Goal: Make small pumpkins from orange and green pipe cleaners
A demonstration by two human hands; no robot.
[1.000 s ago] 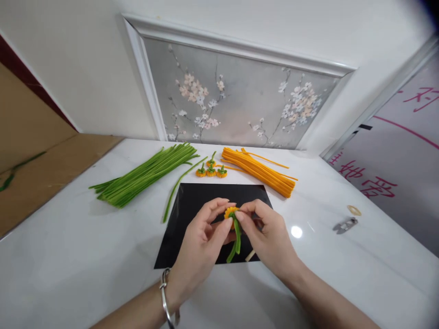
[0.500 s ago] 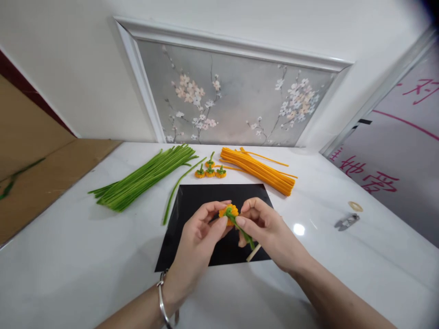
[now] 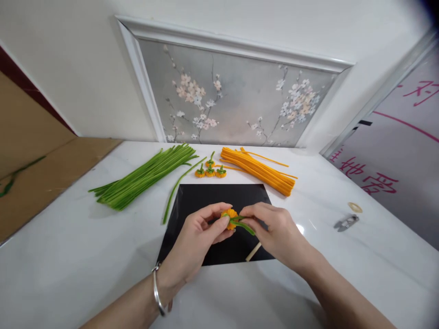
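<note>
Over the black mat (image 3: 219, 196), my left hand (image 3: 202, 230) pinches a small orange pipe-cleaner pumpkin (image 3: 232, 214) between thumb and fingers. Green pipe cleaner (image 3: 245, 226) runs from its top toward the right in two strands. My right hand (image 3: 274, 230) is closed on the upper strand, thumb and forefinger together; the lower strand hangs loose under it. A pale wooden stick (image 3: 254, 252) lies at the mat's lower right, partly hidden by my right hand.
Several finished orange pumpkins (image 3: 210, 172) with green stems stand behind the mat. Bundles of green pipe cleaners (image 3: 147, 176) and orange pipe cleaners (image 3: 259, 171) lie to either side. One green pipe cleaner (image 3: 174, 192) rests left of the mat. Thread snips (image 3: 347, 222) and a beige ring (image 3: 355, 207) sit at right.
The green strands have swung from pointing down-right to nearly level and now spread apart. My right hand has turned and gripped one strand; the pumpkin has shifted slightly.
</note>
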